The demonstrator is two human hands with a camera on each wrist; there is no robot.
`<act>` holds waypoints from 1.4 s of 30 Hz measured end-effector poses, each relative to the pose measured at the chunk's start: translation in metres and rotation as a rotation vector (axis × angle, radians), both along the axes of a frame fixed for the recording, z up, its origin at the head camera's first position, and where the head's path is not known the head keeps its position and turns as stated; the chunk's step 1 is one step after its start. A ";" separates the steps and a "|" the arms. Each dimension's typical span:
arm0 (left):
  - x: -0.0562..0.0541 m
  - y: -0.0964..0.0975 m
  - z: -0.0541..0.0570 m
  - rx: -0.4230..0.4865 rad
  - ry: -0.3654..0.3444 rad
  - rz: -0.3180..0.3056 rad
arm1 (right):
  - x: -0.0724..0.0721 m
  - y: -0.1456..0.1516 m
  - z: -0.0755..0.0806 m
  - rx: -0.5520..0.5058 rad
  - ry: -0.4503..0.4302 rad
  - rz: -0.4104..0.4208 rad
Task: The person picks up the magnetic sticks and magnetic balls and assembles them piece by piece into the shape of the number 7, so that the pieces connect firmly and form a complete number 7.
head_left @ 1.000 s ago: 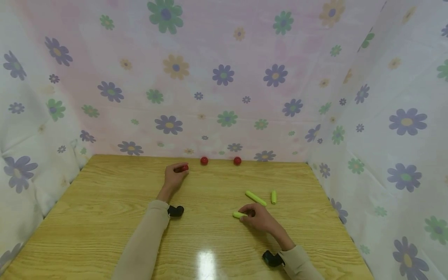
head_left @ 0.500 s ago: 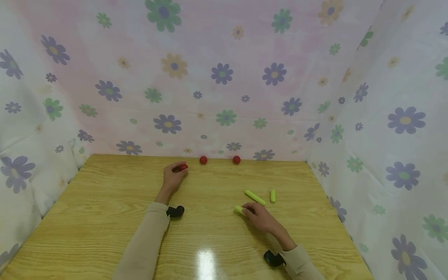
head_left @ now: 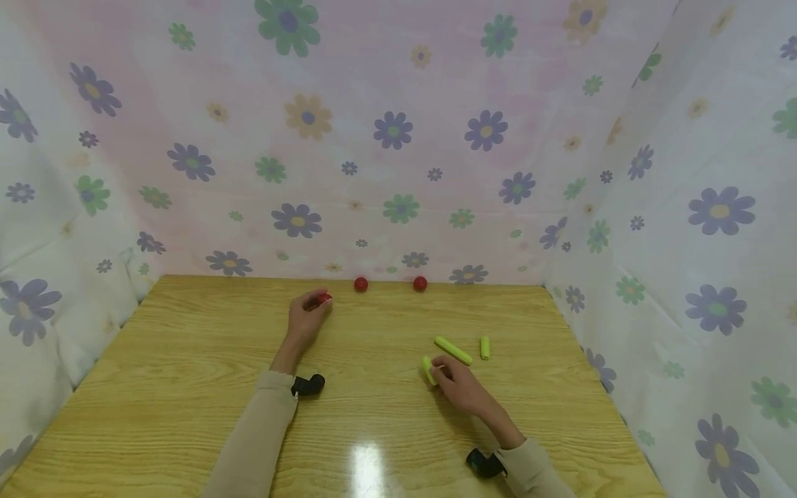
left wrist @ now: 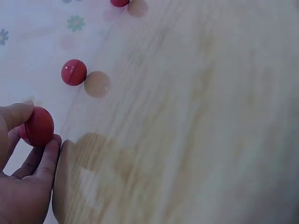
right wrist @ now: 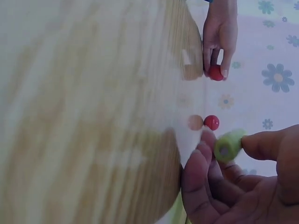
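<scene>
My left hand (head_left: 305, 319) pinches a glossy red ball (left wrist: 39, 127) between thumb and fingers, near the table's back edge; a thin seam line crosses the ball. In the head view my right hand (head_left: 461, 384) holds a short yellow-green stick (head_left: 428, 371) between thumb and fingertips, tilted with its far end leaning left. The right wrist view shows a greyish round spot on the end of this stick (right wrist: 229, 145). Just beyond that hand lie a longer yellow-green stick (head_left: 453, 351) and a short one (head_left: 485, 348).
Two more red balls, one left (head_left: 361, 284) and one right (head_left: 420, 284), sit along the back edge of the wood-grain table (head_left: 187, 387). Flower-patterned cloth (head_left: 398, 173) hangs behind the table and on both sides. Each wrist carries a black camera mount.
The yellow-green stick in my right hand has swung from pointing left to pointing mostly away from me. My left hand, still holding the red ball, has shifted slightly left.
</scene>
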State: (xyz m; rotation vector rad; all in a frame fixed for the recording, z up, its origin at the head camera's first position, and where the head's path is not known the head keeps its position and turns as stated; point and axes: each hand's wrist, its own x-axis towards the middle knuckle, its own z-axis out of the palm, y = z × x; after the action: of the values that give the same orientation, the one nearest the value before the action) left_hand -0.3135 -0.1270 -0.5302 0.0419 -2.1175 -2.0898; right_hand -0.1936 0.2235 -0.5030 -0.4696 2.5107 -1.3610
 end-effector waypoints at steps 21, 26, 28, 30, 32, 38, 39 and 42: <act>0.021 0.024 0.002 0.010 -0.030 -0.072 | 0.000 -0.010 -0.007 -0.114 -0.024 -0.143; 0.023 0.029 0.000 -0.007 -0.027 -0.065 | 0.000 -0.010 -0.007 -0.206 -0.088 -0.153; 0.024 0.030 -0.001 -0.014 -0.029 -0.064 | -0.001 -0.010 -0.007 -0.240 -0.109 -0.151; 0.025 0.030 0.000 -0.021 -0.029 -0.067 | -0.004 -0.010 -0.008 -0.269 -0.129 -0.152; 0.026 0.031 0.000 -0.025 -0.034 -0.071 | -0.006 -0.010 -0.009 -0.299 -0.154 -0.154; 0.027 0.036 0.002 -0.029 -0.060 -0.088 | -0.011 -0.014 -0.011 -0.365 -0.209 -0.157; 0.027 0.037 0.002 -0.028 -0.063 -0.091 | -0.011 -0.015 -0.011 -0.372 -0.213 -0.153; 0.026 0.040 0.002 -0.025 -0.070 -0.091 | -0.013 -0.019 -0.011 -0.385 -0.231 -0.146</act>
State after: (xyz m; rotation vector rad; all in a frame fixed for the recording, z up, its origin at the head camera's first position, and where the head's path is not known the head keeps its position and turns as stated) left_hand -0.2870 -0.0866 -0.5286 0.0161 -2.2247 -2.1420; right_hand -0.2064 0.2047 -0.5142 -0.1847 2.1373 -1.8500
